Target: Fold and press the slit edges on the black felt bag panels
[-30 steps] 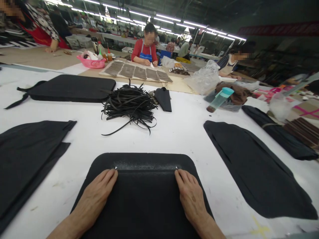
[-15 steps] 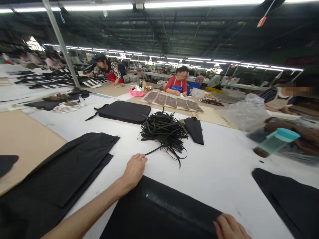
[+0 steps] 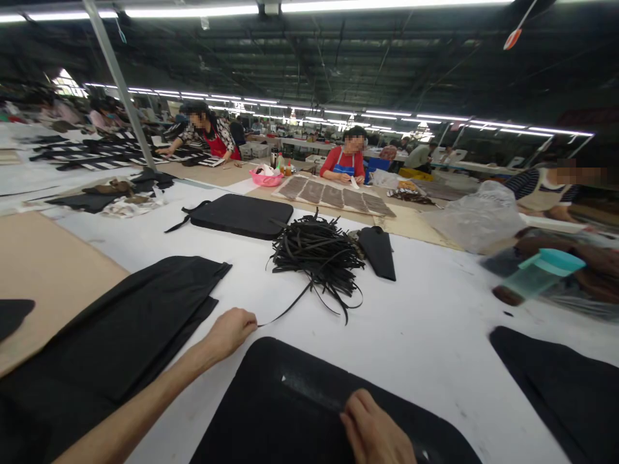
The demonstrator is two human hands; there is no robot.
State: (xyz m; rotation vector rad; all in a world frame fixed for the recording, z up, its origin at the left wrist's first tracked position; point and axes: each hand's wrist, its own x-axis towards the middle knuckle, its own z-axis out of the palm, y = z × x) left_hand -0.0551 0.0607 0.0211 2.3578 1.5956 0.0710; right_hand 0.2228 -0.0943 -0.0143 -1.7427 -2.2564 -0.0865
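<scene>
My left hand [image 3: 236, 327] is closed, its fingertips pinching the end of a thin black strip [image 3: 290, 305]. That strip trails back to a tangled heap of black strips [image 3: 314, 251] on the white table. Close in front of me lies a black rounded-corner panel [image 3: 290, 412] with a small white mark and a glossy streak. Over the panel, right of the streak, is my right hand [image 3: 380, 428], fingers curled together. Whether those fingers hold anything is hidden.
Black cloth pieces [image 3: 130, 328] lie at left, with another black piece [image 3: 556, 386] at right. Behind the heap are a black padded panel [image 3: 239, 216] and a small tapered black piece [image 3: 378, 252]. A teal-lidded bottle [image 3: 539, 277] lies at right. Co-workers [image 3: 345, 161] work across the table.
My left hand has moved left and nearer, drawing the strip out from the heap. My right hand has left the panel's far edge and moved left over its surface. The panel's rounded corners now show.
</scene>
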